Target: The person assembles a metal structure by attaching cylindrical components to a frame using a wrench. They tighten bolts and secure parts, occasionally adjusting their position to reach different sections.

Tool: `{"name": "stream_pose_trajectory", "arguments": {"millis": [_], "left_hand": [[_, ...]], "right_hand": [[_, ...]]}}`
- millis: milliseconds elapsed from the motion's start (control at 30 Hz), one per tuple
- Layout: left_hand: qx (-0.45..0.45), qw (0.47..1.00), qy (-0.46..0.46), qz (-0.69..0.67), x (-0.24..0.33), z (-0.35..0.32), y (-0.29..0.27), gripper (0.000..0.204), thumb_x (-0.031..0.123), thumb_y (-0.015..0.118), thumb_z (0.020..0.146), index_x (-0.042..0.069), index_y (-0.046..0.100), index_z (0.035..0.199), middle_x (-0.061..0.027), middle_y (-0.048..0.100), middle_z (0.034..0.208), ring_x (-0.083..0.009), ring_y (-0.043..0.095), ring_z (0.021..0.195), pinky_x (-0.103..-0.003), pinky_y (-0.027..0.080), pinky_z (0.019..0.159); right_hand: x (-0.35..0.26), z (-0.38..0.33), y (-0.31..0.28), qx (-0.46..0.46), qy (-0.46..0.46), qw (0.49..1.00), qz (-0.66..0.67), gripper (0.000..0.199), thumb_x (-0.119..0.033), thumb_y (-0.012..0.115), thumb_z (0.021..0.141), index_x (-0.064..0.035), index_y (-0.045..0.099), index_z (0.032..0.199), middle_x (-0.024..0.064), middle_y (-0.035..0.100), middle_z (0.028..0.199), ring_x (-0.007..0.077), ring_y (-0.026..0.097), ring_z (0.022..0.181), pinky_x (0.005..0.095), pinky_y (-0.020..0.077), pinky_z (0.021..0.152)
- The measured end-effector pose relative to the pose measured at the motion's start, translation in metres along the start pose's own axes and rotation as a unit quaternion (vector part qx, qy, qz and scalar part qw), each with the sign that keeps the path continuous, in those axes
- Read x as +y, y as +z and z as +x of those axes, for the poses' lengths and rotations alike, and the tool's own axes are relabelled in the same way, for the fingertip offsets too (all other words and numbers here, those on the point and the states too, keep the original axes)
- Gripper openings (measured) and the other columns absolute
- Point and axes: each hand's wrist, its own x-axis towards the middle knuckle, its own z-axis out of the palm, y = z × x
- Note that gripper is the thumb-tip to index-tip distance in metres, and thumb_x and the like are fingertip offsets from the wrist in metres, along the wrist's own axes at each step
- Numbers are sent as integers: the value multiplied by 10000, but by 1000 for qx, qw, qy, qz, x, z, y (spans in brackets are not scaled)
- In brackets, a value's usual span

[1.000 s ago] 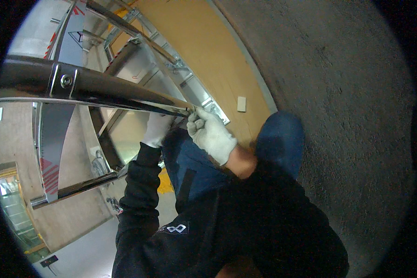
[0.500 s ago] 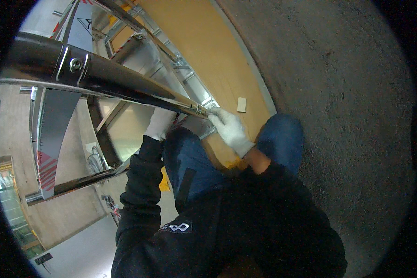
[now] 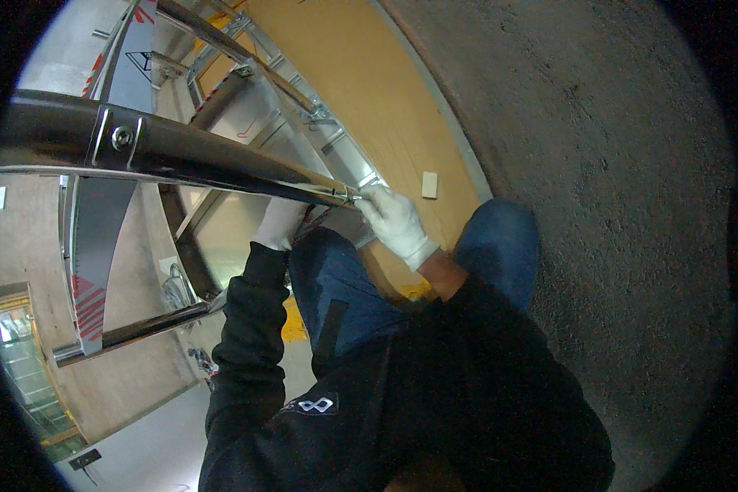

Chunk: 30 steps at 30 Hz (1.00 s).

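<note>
A thick, shiny metal rail with a bolted clamp runs from the left edge toward the middle. My right hand, in a white glove, grips the rail's far end where it meets a small fitting. My left hand, also in a white glove, reaches up under the same rail a little nearer to me. Its fingers are partly hidden behind the rail. Black sleeves and blue-trousered knees lie below both hands.
Silver scaffold bars and braces slant down below the rail. An orange-yellow surface with a small white block lies beyond. Rough grey concrete fills the right. A red-and-white striped panel and a glass door are at the left.
The rail has shifted lower and nearer in the picture. My right hand has slid up to the rail's end fitting, and my left hand stays under the rail.
</note>
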Motion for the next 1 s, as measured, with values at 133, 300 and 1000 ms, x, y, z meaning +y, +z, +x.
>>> {"name": "stream_pose_trajectory", "arguments": {"millis": [133,300,1000], "left_hand": [[21,986,-80,-147,13,-2,4,196,150,521,969,25,610,1091,-43,622,1041,-137,589,930,-281,500,820],[37,995,89,19,-23,4,1,195,146,524,967,26,611,1094,-45,626,1034,-139,595,915,-280,502,815],[30,977,-65,-201,29,-5,8,185,96,523,938,-3,656,1020,-68,646,971,-122,597,878,-276,487,748]], "right_hand": [[18,4,-1,21,-170,973,-156,141,-143,622,839,-76,618,963,91,627,819,292,636,699,399,507,585],[28,23,-6,9,-282,935,-216,166,-117,600,771,-105,609,936,83,614,843,286,628,719,407,506,574],[-7,12,-8,-73,-21,993,-90,142,-181,579,897,-51,580,953,142,635,739,260,639,582,376,516,533]]}}
